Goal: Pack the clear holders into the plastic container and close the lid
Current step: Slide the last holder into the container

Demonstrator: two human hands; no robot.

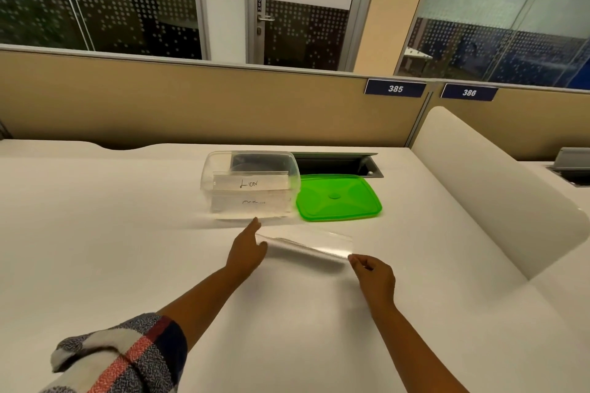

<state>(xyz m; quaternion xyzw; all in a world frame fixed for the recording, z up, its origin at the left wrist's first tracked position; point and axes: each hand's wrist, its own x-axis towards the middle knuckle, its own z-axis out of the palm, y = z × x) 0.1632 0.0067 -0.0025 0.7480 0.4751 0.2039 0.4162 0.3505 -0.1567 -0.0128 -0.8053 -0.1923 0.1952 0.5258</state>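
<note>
A clear holder (306, 244) hangs just above the white desk, held at both ends. My left hand (247, 250) grips its left end and my right hand (373, 274) pinches its right end. Behind it stands the clear plastic container (210, 169), open. Inside it, one holder with a card reading "LION" (250, 182) stands upright. A second holder with a card (252, 202) sits below the first, against the container's near wall; whether it is inside I cannot tell. The green lid (338, 196) lies flat on the desk, right of the container.
A grey cable hatch (338, 164) is open in the desk behind the lid. A tan partition (191, 99) closes the back. A white rounded divider (485, 188) bounds the desk on the right.
</note>
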